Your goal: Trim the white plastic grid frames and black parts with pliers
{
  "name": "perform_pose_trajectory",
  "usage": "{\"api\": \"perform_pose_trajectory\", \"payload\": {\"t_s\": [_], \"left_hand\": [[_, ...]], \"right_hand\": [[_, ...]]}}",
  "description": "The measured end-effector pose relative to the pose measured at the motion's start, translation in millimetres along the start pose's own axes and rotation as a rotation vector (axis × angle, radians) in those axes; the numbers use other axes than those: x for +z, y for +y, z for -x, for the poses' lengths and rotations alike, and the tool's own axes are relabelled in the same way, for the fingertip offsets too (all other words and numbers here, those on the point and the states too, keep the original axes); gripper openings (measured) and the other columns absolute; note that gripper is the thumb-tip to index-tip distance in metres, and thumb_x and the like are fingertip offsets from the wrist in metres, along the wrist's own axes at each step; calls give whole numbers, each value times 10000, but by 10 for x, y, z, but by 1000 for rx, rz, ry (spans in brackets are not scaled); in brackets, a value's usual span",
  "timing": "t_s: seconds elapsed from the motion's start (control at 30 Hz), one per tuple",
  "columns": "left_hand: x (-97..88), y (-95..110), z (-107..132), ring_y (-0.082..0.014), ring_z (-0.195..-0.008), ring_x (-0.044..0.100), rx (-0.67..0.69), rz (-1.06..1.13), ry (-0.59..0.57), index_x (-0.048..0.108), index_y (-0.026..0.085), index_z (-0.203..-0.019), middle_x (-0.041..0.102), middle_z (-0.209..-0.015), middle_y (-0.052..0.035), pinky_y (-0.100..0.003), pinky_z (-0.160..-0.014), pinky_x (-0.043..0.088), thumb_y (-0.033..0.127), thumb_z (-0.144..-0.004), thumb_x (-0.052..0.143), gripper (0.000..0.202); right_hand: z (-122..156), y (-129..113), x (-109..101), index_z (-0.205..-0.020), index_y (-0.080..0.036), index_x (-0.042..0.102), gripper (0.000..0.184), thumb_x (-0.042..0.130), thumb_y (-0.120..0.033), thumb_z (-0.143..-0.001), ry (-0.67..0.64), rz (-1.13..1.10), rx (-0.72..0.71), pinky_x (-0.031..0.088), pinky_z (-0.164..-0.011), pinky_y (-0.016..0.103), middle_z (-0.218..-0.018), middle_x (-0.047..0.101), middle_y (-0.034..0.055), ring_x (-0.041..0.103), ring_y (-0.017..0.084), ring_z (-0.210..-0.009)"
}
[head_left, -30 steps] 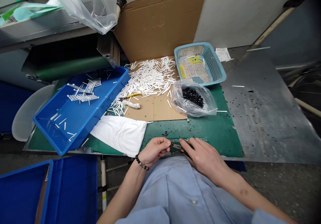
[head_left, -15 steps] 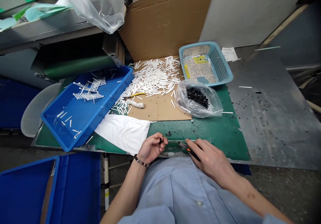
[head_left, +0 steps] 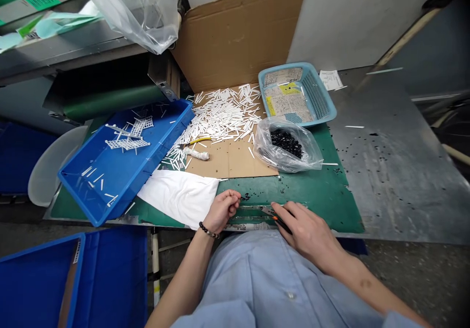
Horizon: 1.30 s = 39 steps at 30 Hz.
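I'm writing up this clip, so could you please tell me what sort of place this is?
Probably a factory workbench: a heap of white plastic sticks on cardboard, a blue parts tray holding white plastic grids, and a clear bag of black pieces.

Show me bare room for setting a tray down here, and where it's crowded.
Widest: the grey metal sheet right of the green mat, flecked with black bits. Smaller: the cardboard between the white sticks and the plastic bag. Crowded: the white sticks, and the mat's front edge by the left hand and right hand.
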<state>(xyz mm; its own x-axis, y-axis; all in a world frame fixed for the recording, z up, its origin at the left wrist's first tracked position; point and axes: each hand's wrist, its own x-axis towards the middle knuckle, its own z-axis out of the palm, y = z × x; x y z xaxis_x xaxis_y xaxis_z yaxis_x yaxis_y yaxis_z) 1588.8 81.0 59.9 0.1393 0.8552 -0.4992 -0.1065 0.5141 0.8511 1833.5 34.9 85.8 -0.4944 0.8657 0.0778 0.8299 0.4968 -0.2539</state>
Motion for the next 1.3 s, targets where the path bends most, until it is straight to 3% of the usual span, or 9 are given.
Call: {"api": "perform_pose_trajectory", "payload": {"t_s": [0.1,0.17,0.3,0.43,0.6,0.77,1.0,1.3], "left_hand": [[28,-58,-28,-104,-533,402,200,-570,162,628,170,-894,429,-573,49,-226,-534,282,332,-807,580,190],[52,-104,-42,-124,-569,442,298,-821,175,649,193,-942,439,-569,46,-243,-582,309,311,-830,567,183],[82,-162,-55,-135,-628,488,375,-948,149,652,203,-909,548,-666,9,-257,-630,330,276,-865,528,150],[68,-133,-34,-127,-596,461,279,-748,155,600,186,-855,516,-624,21,-250,-594,321,362,-891,496,207],[61,-45,15,-80,-537,392,39,-177,-20,563,158,-870,552,-701,10,-210,-491,269,468,-838,568,312],[157,61,108,-53,-571,396,-32,110,-81,616,135,-870,554,-723,0,-185,-512,276,383,-716,741,317],[307,149,199,-49,-576,375,-73,164,-167,625,138,-888,544,-709,6,-186,-500,223,306,-672,800,325],[257,140,201,-47,-544,319,-83,65,-172,656,128,-864,512,-686,21,-209,-494,185,386,-647,813,373]], "right_hand": [[-5,0,7,-1291,-193,446,391,487,-221,-903,-9,-2,0,418,-718,308,-960,539,51,512,198,-844],[-10,-1,9,-1291,-193,447,393,489,-218,-900,-12,-3,-4,420,-717,310,-958,537,51,512,200,-846],[-12,1,7,-1289,-193,448,395,493,-213,-897,-16,-2,-1,420,-714,313,-960,535,51,512,203,-852],[-4,7,14,-1294,-199,441,397,492,-219,-900,-25,-9,5,419,-718,315,-956,529,44,511,199,-844],[-25,-11,22,-1289,-203,441,406,509,-223,-889,-20,11,3,410,-692,321,-959,526,42,506,205,-840],[-76,-44,-3,-1285,-193,456,400,511,-231,-891,-27,27,7,404,-710,333,-953,528,46,501,205,-835],[-104,-51,-53,-1279,-203,477,379,498,-259,-905,-48,54,0,373,-725,343,-942,532,49,483,209,-823],[-123,-49,-125,-1266,-204,500,364,485,-205,-902,-47,53,-47,341,-720,331,-931,539,53,461,200,-816]]}}
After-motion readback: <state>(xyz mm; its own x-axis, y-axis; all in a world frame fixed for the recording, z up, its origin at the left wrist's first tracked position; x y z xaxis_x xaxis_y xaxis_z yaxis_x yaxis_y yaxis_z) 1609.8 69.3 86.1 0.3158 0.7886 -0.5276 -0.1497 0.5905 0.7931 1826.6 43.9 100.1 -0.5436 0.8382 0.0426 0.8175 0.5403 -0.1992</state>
